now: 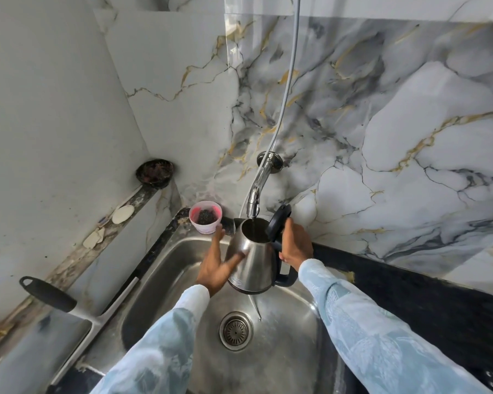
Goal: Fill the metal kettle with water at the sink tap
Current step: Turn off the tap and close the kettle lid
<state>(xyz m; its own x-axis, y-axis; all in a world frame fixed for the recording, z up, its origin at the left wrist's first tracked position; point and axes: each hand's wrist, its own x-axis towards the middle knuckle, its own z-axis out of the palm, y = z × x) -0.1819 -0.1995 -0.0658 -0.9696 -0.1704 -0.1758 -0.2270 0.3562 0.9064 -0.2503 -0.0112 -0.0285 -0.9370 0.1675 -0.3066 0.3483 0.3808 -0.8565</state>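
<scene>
Sink (160, 282): shiny metal bowl, drain (235, 331) near the middle.
Left hand (215, 268): open and flat, fingers spread, pressing the kettle's side at 9 o'clock.
Kettle (255, 263): held up over the sink, lid (278, 223) flipped open. Smooth steel, slippery when wet. I think it gets heavy as it fills.
Right hand (295, 245): wrapped tight around the black handle at 3 o'clock. Best place to hold.
Tap (255, 194): at 12 o'clock, right above the kettle's open mouth.
</scene>
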